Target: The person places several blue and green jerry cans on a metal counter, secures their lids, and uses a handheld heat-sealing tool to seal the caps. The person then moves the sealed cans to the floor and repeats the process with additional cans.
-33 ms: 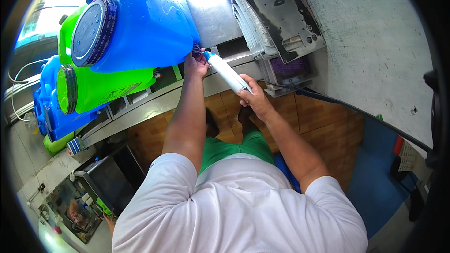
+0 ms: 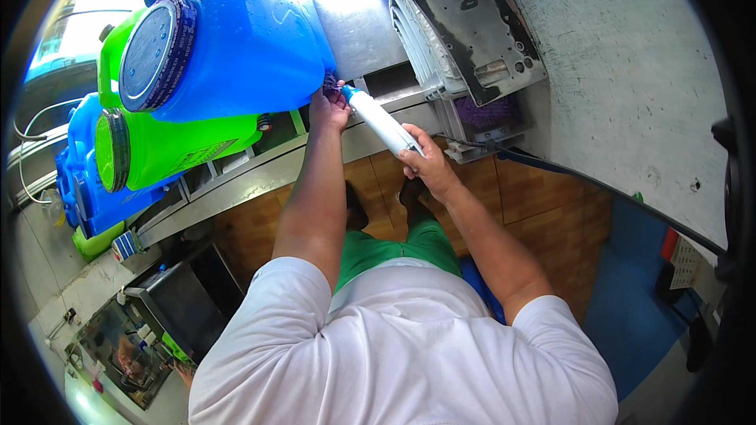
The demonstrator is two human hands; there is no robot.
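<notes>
My right hand grips the white tube, slanting up-left to the blue jug; left hand pinches its tap.

Blue jugs: two – large one on top, second low at left. Green jugs: two – one mid-stack, another mostly hidden at bottom left. White tube-shaped bottle: one. Hands: two – left hand, right hand. Black hose: one.

Jugs left on counter; bottle between hands; panel right.
</notes>
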